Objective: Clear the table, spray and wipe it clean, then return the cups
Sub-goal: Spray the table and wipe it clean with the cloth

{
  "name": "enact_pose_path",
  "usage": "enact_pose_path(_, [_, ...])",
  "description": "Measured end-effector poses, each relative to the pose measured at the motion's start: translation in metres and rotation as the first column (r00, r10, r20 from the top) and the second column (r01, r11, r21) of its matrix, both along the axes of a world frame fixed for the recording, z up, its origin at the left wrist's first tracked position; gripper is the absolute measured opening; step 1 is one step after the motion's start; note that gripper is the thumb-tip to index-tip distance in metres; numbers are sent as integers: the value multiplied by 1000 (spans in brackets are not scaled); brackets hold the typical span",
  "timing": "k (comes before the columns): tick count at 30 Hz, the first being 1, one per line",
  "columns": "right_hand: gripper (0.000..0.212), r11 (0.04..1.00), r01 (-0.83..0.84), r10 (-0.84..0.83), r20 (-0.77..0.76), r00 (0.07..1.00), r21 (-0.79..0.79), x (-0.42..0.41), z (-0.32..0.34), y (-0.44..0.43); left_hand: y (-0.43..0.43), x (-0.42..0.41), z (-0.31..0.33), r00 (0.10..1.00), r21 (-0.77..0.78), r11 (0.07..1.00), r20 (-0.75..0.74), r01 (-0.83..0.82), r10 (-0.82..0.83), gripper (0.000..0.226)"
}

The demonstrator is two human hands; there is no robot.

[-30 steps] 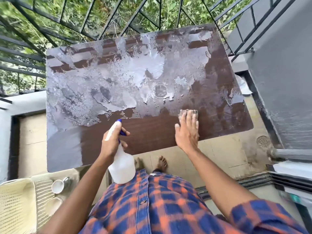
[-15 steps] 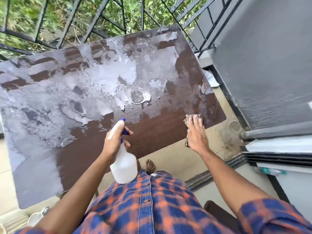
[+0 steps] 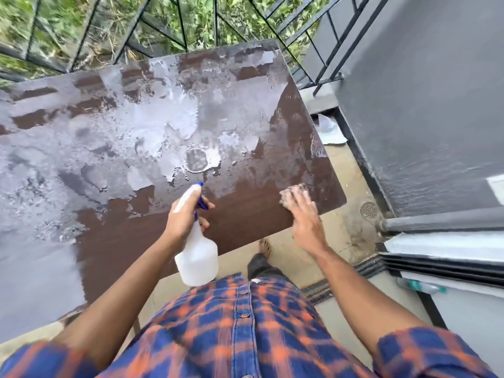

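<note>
A brown table fills the view, its far and left parts covered in wet, foamy patches. My left hand grips the neck of a white spray bottle with a blue trigger, held over the table's near edge. My right hand lies flat with straight fingers on a small brownish cloth near the table's near right corner. A ring-shaped mark shows in the wet middle. No cups are in view.
A black metal railing with greenery behind it runs along the far side. A grey wall stands close on the right. A floor drain sits below the right corner. My bare foot stands under the near edge.
My right hand slid the cloth rightward along the near edge, then up onto the table near the right corner. My view turned right, so the basket with cups left the frame.
</note>
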State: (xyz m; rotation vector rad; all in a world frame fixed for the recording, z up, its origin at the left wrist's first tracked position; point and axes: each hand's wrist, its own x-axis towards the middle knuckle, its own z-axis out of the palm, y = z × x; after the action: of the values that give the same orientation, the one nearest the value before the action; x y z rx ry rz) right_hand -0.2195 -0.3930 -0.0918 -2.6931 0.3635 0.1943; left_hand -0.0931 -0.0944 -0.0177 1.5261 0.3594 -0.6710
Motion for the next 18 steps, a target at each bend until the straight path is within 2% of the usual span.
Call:
enact_pose_path(4, [87, 989, 137, -138, -8, 990, -57, 26, -1, -71, -31, 0, 3, 999, 16, 999, 4, -43, 43, 45])
enact_pose_path(8, [83, 984, 178, -178, 1, 984, 5, 69, 4, -47, -67, -2, 7, 998, 54, 996, 26, -65, 64, 44])
enact_pose_path(9, [84, 990, 138, -138, 8, 990, 35, 74, 5, -33, -76, -3, 7, 997, 62, 995, 28, -79, 77, 43])
enact_pose_path(11, [86, 995, -56, 54, 24, 998, 82, 69, 5, -9, -90, -4, 7, 994, 69, 992, 28, -103, 101, 44])
enact_pose_path(13, [83, 955, -290, 287, 52, 956, 54, 51, 2, -9, -101, -3, 8, 993, 75, 990, 38, -116, 113, 44])
enact_pose_path(14, [80, 937, -349, 347, 57, 936, 28, 42, 0, -23, -107, -2, 9, 992, 75, 990, 39, -122, 119, 44])
enact_pose_path(16, [72, 951, -307, 308, 52, 950, -18, 25, -5, -61, -119, -1, 11, 992, 73, 990, 38, -122, 120, 44])
enact_pose_path(18, [68, 988, -150, 151, 37, 988, -38, 18, -7, -100, -128, 0, 12, 992, 61, 991, 38, -119, 117, 44])
